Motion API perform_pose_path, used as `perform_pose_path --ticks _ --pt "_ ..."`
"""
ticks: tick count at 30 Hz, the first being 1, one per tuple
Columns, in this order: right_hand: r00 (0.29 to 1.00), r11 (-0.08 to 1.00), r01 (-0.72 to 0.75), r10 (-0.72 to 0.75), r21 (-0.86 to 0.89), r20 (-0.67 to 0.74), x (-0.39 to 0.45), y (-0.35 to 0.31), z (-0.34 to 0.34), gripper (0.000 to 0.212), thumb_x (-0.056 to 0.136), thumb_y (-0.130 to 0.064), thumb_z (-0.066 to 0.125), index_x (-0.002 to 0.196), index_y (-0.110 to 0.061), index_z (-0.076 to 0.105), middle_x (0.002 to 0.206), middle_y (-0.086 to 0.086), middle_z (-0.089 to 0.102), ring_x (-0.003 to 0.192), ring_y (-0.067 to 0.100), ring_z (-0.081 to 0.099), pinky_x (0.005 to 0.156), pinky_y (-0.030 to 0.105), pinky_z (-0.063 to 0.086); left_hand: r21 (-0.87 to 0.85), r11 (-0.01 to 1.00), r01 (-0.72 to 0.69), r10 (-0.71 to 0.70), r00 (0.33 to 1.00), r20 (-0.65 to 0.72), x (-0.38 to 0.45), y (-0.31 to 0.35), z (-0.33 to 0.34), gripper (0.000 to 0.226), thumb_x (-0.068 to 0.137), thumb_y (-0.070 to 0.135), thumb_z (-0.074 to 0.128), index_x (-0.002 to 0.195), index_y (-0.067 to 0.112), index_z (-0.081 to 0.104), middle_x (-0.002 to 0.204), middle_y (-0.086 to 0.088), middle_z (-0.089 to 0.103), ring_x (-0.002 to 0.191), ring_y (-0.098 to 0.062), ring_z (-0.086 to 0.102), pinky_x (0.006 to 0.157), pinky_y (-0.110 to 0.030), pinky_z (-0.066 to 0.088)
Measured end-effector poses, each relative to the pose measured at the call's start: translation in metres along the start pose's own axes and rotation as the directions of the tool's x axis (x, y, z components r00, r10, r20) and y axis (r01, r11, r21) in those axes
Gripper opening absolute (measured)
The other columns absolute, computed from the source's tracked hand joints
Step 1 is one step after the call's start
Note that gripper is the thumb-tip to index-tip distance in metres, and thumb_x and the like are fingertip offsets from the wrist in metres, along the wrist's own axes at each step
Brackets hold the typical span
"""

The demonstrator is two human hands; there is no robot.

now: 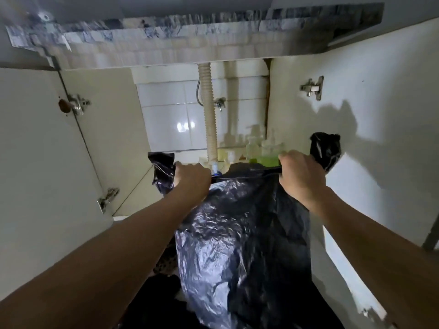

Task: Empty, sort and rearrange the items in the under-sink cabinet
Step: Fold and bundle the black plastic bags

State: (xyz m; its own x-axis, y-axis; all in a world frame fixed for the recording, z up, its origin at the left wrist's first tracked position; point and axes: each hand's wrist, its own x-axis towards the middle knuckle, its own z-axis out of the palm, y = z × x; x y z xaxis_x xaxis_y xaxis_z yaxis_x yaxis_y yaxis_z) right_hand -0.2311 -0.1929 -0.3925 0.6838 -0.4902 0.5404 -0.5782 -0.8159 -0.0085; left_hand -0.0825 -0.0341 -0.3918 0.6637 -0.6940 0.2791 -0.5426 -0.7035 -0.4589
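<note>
A large black plastic bag (247, 233) hangs stretched in front of the open under-sink cabinet (114, 129). My left hand (191, 180) is shut on the bag's left top corner, and my right hand (301, 176) grips its right top corner. The bag's top edge is pulled taut between them. Behind that edge, on the cabinet floor, stand several clear bottles (261, 148), one holding green liquid (268, 160). The bag hides most of the cabinet floor.
A ribbed beige drain hose (210, 115) runs down the cabinet's middle, with a valve (219, 103) on the white tiled back wall. Both cabinet doors stand open, left (35, 162) and right (380, 103). The marbled countertop edge (190, 22) is overhead.
</note>
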Motion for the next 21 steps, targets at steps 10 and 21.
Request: perform_pose_path --ticks 10,21 --pt "0.988 0.949 -0.123 0.144 0.29 -0.049 -0.022 0.022 -0.001 0.024 0.079 -0.002 0.058 0.102 -0.008 0.061 0.104 0.013 0.059 0.095 0.037 0.06 0.066 0.033 0.045 -0.097 0.995 -0.02 0.034 0.99 0.138 -0.054 -0.002 -0.02 0.029 0.087 0.021 0.054 0.115 0.016 0.058 0.079 0.002 0.049 0.08 -0.021 0.056 0.07 -0.033 0.039" --pt "0.781 0.991 0.014 0.071 -0.132 0.621 -0.169 0.025 0.077 0.018 0.088 -0.002 0.049 0.101 -0.012 0.057 0.106 0.01 0.061 0.099 0.031 0.062 0.077 0.038 0.043 -0.298 0.924 -0.239 0.372 0.743 0.557 -0.157 0.081 0.082 0.046 0.085 0.019 0.055 0.13 0.013 0.047 0.125 -0.013 0.056 0.109 -0.033 0.059 0.085 -0.041 0.052"
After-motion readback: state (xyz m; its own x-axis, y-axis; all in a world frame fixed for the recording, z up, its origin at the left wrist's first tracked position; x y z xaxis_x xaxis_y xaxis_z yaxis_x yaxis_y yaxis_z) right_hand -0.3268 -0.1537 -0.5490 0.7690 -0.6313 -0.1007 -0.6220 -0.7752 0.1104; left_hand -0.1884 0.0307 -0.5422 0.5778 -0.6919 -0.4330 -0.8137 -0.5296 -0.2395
